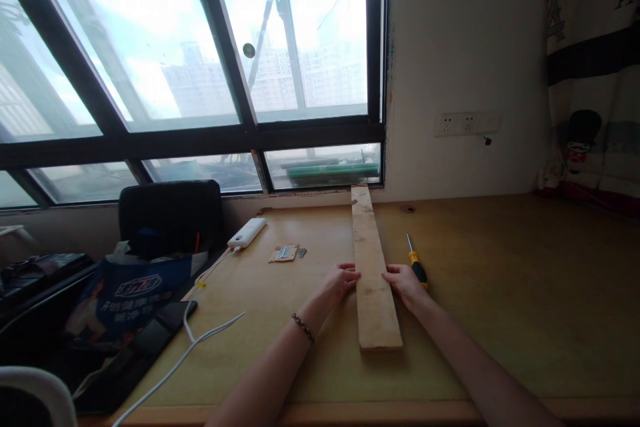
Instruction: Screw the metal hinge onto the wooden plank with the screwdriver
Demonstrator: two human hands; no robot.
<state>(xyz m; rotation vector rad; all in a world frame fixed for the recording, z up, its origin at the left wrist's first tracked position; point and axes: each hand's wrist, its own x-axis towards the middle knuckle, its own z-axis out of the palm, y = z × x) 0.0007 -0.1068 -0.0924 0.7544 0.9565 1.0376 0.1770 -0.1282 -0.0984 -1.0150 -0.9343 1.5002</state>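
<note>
A long wooden board [373,260] lies on the table, pointing away from me, its far end by the window wall. My left hand [344,281] grips its left edge, with the fingertips against the wood. On the opposite edge my right hand [406,285] holds the board in the same way, thumb and fingers partly hidden. Just beyond the right hand rests a screwdriver [419,267] with a yellow and black handle. To the left lie a small metal hinge [284,253] on a tan piece and several screws [302,253].
A white power bank [247,233] with a white cable [193,345] is along the table's left edge. A black chair [169,213] and a blue bag [125,297] stand left of the table [525,307]. Wall sockets [467,123] are at the back right, beside a curtain [595,80].
</note>
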